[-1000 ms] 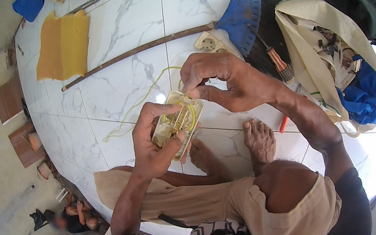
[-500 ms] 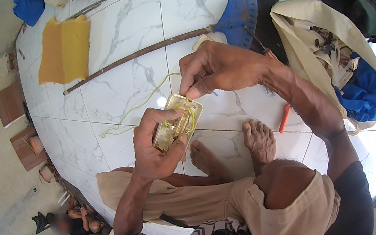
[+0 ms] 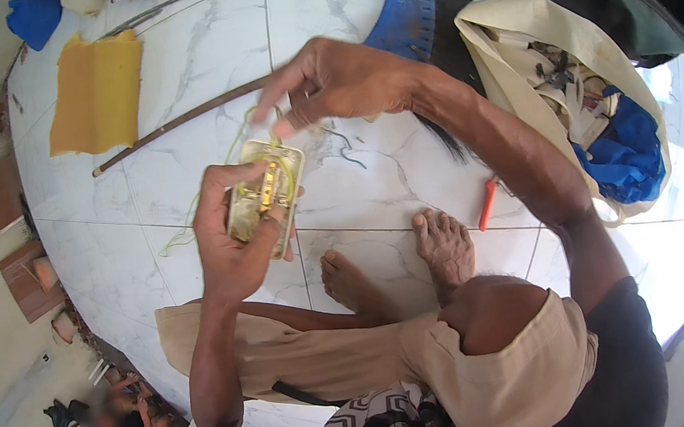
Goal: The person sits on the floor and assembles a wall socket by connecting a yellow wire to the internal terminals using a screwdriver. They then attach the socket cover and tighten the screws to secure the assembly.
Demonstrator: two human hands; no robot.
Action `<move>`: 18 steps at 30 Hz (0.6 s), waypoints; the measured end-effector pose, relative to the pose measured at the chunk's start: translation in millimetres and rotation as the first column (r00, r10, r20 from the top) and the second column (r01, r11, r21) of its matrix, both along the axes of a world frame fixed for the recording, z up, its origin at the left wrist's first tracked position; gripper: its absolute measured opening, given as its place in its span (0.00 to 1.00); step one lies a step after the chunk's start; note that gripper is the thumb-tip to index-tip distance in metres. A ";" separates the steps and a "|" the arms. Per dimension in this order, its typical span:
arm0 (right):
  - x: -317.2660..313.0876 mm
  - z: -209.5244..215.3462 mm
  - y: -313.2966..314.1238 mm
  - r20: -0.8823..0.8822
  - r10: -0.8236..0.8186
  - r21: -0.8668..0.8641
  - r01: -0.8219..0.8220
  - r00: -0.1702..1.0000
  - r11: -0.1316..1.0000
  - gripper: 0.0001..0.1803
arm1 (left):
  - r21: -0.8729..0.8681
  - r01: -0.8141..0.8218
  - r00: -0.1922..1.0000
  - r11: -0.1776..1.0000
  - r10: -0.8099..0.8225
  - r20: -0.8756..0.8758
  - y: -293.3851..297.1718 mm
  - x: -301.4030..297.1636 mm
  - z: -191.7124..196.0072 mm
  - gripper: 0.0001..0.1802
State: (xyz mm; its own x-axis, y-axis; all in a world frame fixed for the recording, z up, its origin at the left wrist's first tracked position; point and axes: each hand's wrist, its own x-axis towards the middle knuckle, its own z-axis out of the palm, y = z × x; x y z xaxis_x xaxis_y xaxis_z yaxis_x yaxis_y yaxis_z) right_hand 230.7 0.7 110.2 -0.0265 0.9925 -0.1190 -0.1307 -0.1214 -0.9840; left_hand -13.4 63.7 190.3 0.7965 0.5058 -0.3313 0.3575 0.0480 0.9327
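Note:
In my left hand [image 3: 227,234] is a small cream electrical socket housing [image 3: 295,167], tilted, with its inside facing up. Thumb and fingers wrap its lower and left sides. Brass contact strips [image 3: 270,185] show inside, and a yellow-green wire [image 3: 181,234] loops within the housing and trails out to the left over the floor. My right hand [image 3: 329,88] hovers at the housing's upper end, close to the wire. Its thumb and forefinger are apart, the forefinger blurred by motion. Whether the thumb touches the wire is unclear.
A blue-headed broom [image 3: 403,15] lies beyond my hands. At the right sits a cream bag [image 3: 484,33] of parts and blue cloth. A red-handled tool [image 3: 488,204] lies near my foot. Yellow cardboard [image 3: 97,96] is at the far left; another person [image 3: 136,419] sits lower left.
My right thumb and forefinger, earlier at the housing's upper edge, have lifted and moved apart. The whole scene has shifted slightly left in view. The left hand keeps its hold on the housing.

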 end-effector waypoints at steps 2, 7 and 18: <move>3.3 -0.6 -21.8 0.106 -0.236 -0.021 0.239 0.966 0.971 0.16 | 0.019 0.010 1.000 1.000 -0.010 -0.020 -2.3 -0.5 3.5 0.19; -3.9 -16.4 -146.4 0.651 -0.259 -0.128 0.439 0.714 0.890 0.12 | 0.128 0.024 0.997 0.991 -0.015 -0.070 -14.8 -8.0 4.3 0.20; -81.1 -81.4 -280.7 0.719 -0.458 -0.193 0.783 0.523 0.592 0.11 | 0.150 0.066 0.986 0.986 -0.041 -0.165 -31.2 -2.1 -5.7 0.22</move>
State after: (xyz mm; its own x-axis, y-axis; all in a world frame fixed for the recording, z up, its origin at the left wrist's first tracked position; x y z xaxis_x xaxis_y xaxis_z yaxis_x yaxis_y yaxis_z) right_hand 149.6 -280.0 28.8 0.8031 0.5205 -0.2900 0.1682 -0.6650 -0.7277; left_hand -15.5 32.5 184.6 0.7664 0.5192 -0.3782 0.5012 -0.1152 0.8576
